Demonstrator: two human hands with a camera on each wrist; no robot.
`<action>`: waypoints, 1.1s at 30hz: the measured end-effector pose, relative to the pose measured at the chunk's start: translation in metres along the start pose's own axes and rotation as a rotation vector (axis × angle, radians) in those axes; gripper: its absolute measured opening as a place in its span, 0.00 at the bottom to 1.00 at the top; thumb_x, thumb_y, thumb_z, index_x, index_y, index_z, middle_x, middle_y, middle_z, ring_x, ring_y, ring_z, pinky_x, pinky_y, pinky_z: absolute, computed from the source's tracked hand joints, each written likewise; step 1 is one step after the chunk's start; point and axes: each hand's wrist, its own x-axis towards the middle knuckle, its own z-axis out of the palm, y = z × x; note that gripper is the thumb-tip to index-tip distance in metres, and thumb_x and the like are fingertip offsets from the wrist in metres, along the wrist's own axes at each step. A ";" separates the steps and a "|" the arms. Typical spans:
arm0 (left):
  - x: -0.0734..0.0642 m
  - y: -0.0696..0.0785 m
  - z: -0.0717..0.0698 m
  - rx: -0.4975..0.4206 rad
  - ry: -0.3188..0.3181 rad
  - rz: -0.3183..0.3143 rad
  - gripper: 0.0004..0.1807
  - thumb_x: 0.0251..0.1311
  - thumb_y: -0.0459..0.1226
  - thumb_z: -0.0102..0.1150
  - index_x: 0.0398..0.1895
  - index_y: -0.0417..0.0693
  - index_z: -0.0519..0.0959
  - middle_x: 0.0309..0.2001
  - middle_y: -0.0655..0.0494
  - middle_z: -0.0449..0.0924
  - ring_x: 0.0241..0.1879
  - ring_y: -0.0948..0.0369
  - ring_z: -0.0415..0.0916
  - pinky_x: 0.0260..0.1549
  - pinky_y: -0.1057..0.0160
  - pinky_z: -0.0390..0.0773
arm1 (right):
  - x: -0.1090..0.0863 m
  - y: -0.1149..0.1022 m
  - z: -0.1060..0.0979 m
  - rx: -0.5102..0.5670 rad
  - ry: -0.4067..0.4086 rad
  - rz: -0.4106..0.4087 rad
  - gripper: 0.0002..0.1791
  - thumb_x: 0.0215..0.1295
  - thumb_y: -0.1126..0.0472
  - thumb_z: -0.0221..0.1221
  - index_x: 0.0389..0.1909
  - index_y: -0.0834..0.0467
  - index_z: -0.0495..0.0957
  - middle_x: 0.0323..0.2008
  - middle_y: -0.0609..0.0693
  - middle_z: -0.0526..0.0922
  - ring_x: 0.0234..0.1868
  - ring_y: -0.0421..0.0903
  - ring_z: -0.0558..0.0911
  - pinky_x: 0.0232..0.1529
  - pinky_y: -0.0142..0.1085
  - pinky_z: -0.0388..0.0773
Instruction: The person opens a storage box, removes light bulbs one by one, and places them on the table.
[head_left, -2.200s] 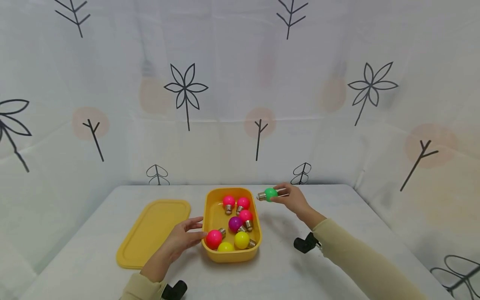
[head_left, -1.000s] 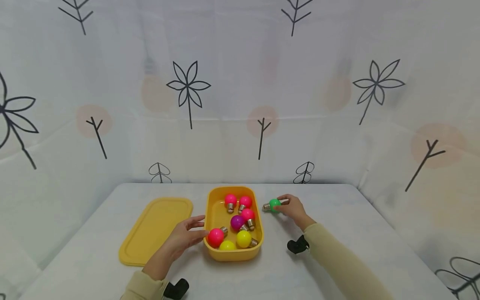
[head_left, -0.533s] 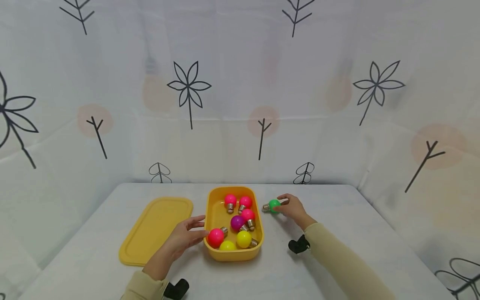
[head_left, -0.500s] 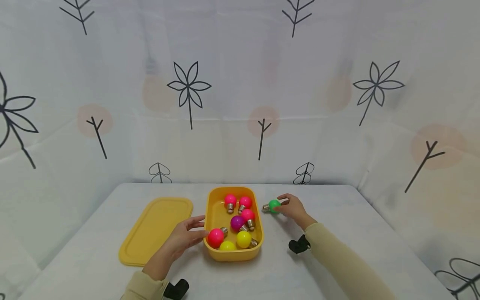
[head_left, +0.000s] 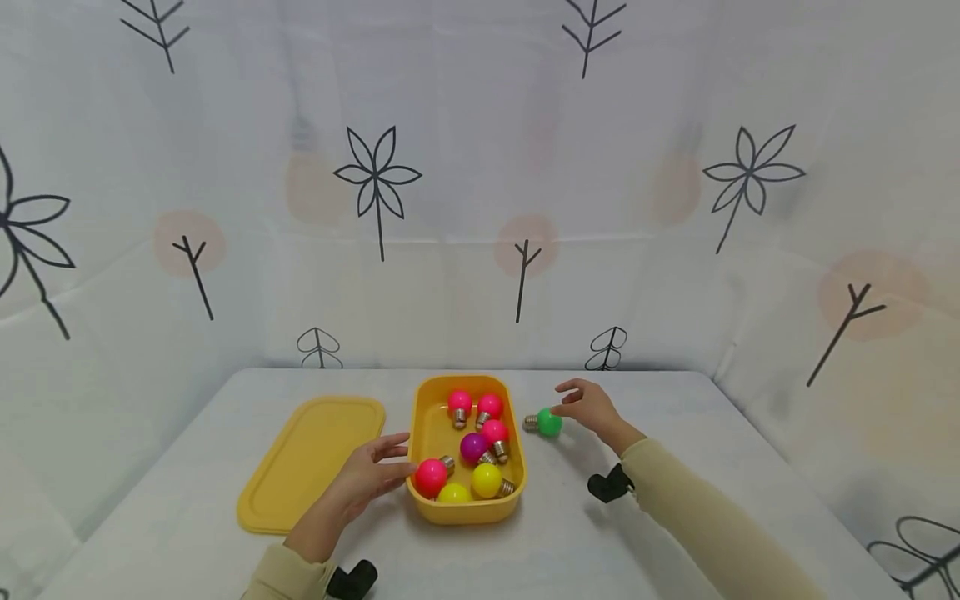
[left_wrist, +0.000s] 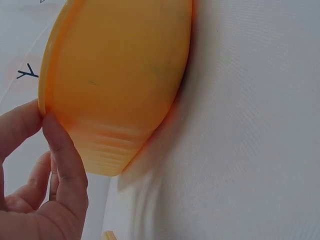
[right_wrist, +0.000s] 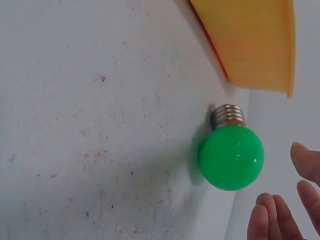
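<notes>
My left hand [head_left: 362, 482] pinches the left rim of a yellow plastic box [head_left: 467, 513] between thumb and finger; the left wrist view shows the box wall [left_wrist: 125, 65] close up. Several coloured light bulbs lie in the box: pink ones [head_left: 431, 477], a purple one [head_left: 473, 448] and yellow ones [head_left: 487, 480]. Right of the box a green light bulb [head_left: 550, 422] lies on its side on the table, its metal screw base toward the box. Just above and behind it hovers my right hand [head_left: 594, 408], fingers parted and apart from the green bulb [right_wrist: 231, 158] in the right wrist view.
A flat yellow lid [head_left: 311, 467] lies on the white table [head_left: 645, 550] left of the box, partly behind my left hand. A white curtain [head_left: 465, 167] printed with plants hangs behind the table.
My right hand has lowered the green bulb onto the table beside the box, let it go and lifted slightly off it. The left hand stays at the box rim.
</notes>
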 end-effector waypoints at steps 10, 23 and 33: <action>0.002 -0.001 0.001 -0.011 0.001 -0.018 0.32 0.52 0.32 0.67 0.62 0.43 0.69 0.53 0.44 0.71 0.44 0.54 0.74 0.43 0.58 0.78 | -0.009 -0.019 -0.007 0.008 -0.023 -0.038 0.25 0.54 0.60 0.66 0.53 0.62 0.73 0.44 0.59 0.76 0.44 0.54 0.74 0.43 0.45 0.74; 0.002 0.000 0.001 -0.020 0.009 -0.025 0.32 0.52 0.32 0.66 0.62 0.43 0.68 0.53 0.42 0.70 0.42 0.54 0.74 0.43 0.57 0.78 | -0.010 -0.036 -0.010 -0.017 -0.035 -0.084 0.24 0.54 0.59 0.67 0.52 0.60 0.74 0.42 0.57 0.77 0.43 0.53 0.74 0.43 0.46 0.74; 0.004 -0.002 0.000 -0.021 0.004 -0.021 0.32 0.52 0.32 0.66 0.62 0.43 0.69 0.52 0.43 0.71 0.44 0.54 0.74 0.43 0.58 0.78 | -0.010 -0.047 -0.004 -0.009 -0.041 -0.107 0.23 0.55 0.59 0.67 0.51 0.59 0.75 0.40 0.56 0.77 0.40 0.52 0.75 0.41 0.42 0.75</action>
